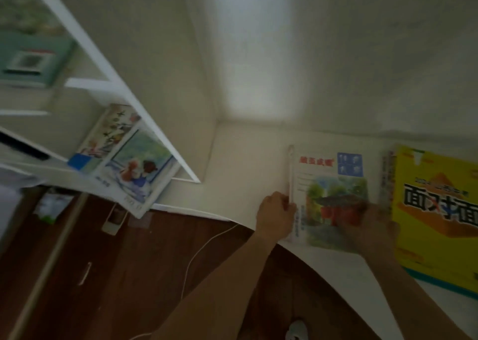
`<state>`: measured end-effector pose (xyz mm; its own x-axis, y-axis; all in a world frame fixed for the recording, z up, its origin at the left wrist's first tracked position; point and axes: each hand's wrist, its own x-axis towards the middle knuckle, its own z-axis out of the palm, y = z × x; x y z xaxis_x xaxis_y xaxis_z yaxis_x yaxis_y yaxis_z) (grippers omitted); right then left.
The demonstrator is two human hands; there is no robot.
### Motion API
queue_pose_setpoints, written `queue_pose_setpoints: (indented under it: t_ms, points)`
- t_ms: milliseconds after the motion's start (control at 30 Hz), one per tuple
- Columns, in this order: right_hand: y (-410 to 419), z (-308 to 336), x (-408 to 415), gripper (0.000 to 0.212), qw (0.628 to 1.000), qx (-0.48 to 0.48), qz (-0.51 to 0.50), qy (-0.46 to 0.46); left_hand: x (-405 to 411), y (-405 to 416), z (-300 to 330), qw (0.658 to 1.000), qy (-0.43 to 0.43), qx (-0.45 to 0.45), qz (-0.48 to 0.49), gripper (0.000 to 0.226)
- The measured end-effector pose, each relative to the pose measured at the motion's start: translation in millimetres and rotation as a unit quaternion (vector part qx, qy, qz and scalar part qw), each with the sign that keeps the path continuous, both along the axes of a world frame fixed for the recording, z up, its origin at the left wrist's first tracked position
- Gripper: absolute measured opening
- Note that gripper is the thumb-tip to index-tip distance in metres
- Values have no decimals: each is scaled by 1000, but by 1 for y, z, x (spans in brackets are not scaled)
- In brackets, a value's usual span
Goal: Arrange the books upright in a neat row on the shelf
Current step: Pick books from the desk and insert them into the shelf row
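A white book (328, 184) with a red title and a painted garden picture lies flat on the white surface (245, 158) at right. My left hand (275, 218) grips its left spine edge. My right hand (375, 226), blurred, rests on the book's lower right corner. A thick yellow book (434, 210) with big black characters lies just right of it. On the white shelf (144, 117) at left, two illustrated books (137, 169) lean over the shelf's edge.
A teal book (33, 60) lies on a higher shelf level at upper left. Below is a dark wood floor (129, 275) with a white cable (204, 246) and a small box. A white wall corner stands behind the surface.
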<state>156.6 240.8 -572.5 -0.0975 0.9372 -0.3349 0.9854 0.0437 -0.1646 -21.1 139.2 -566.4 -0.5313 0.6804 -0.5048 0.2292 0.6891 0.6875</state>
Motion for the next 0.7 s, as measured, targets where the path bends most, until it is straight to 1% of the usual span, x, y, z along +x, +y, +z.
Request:
queue_pose_setpoints:
  t_ms: [33, 100, 133, 167, 200, 233, 300, 367, 433, 500, 567, 633, 667, 700]
  points:
    - [-5, -2, -5, 75, 999, 12, 21, -34, -6, -7, 0, 1000, -9, 8, 8, 31]
    - [-23, 4, -20, 70, 992, 76, 79, -63, -20, -25, 3, 998, -13, 33, 58, 31]
    - [-37, 9, -33, 63, 986, 126, 101, -49, -28, -35, 6, 994, -2, 47, 97, 28]
    - [-52, 13, -50, 56, 979, 164, 122, -5, -37, -47, 8, 988, 14, 63, 140, 25]
    - [-71, 25, -73, 47, 974, 165, 140, 66, -47, -59, 12, 980, 31, 73, 180, 22]
    - [-91, 34, -95, 41, 968, 132, 153, 150, -57, -73, 16, 972, 48, 82, 214, 19]
    - [-133, 52, -139, 33, 945, 44, 171, 275, -77, -104, 25, 958, 71, 83, 266, 16]
    - [-167, 61, -178, 25, 918, 4, 209, 337, -98, -137, 37, 945, 86, 65, 310, 18]
    - [-193, 70, -216, 26, 903, -59, 232, 357, -122, -170, 51, 921, 101, 54, 372, 19]
    - [-211, 82, -254, 32, 894, -149, 207, 367, -151, -199, 63, 888, 108, 66, 442, 22]
    - [-224, 82, -288, 50, 890, -234, 141, 366, -185, -222, 69, 867, 92, 59, 487, 40]
    - [-233, 71, -319, 77, 877, -276, 68, 387, -219, -236, 69, 860, 41, 36, 508, 59]
    - [-235, 60, -332, 87, 872, -287, 28, 395, -235, -240, 66, 856, 4, 31, 517, 66]
    - [-235, 50, -344, 91, 864, -301, -17, 403, -250, -243, 62, 850, -39, 37, 524, 70]
